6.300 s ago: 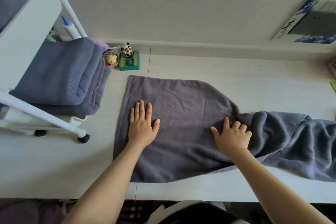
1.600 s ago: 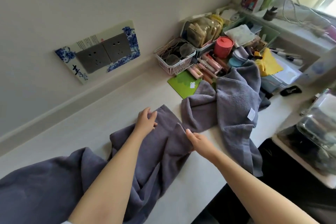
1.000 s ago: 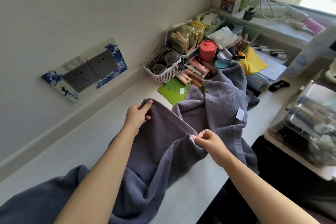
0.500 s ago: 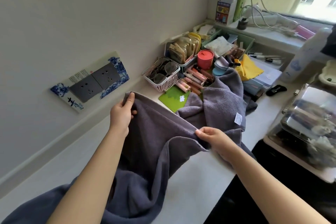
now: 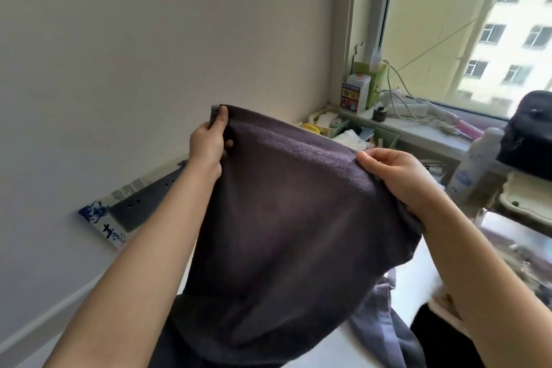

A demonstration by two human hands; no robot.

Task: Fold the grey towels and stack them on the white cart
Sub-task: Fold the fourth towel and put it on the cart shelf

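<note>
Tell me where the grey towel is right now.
In the head view the grey towel hangs mid-frame, held up by its top edge between the left hand and right hand, in front of the wall outlet plate.

Plain wall [image 5: 149, 39], sunlit window [image 5: 466, 33]

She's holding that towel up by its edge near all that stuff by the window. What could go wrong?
The left hand and right hand pinch only the grey towel's top edge, so it might slip. Its hanging end could sweep the white bottle or the clutter on the windowsill over.
</note>
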